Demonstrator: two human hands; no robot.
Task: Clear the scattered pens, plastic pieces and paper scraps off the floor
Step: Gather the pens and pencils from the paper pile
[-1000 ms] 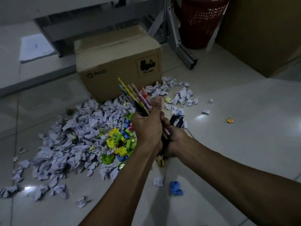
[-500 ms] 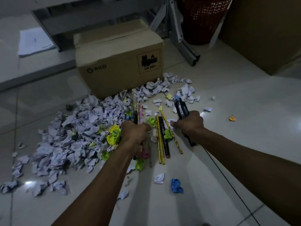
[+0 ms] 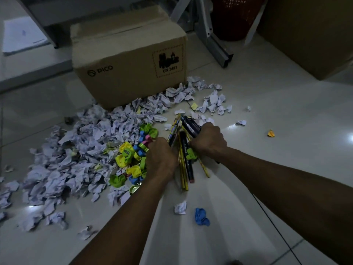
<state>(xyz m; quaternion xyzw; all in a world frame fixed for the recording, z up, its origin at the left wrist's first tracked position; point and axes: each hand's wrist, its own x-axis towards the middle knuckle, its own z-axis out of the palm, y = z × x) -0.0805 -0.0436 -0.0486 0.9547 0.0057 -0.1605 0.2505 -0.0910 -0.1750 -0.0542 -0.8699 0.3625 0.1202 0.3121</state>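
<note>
Dark markers [image 3: 189, 125] fill the fisted right hand [image 3: 208, 139]; left hand [image 3: 161, 156] curls knuckles-up, contents hidden.

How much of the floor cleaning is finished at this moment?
Nothing looks cleared yet. In hand: the right hand grips dark marker pens, and the left hand reaches into the yellow pencils and pens. Left: the crumpled white paper scraps, the colourful plastic pieces and the blue crumpled scrap.
</note>
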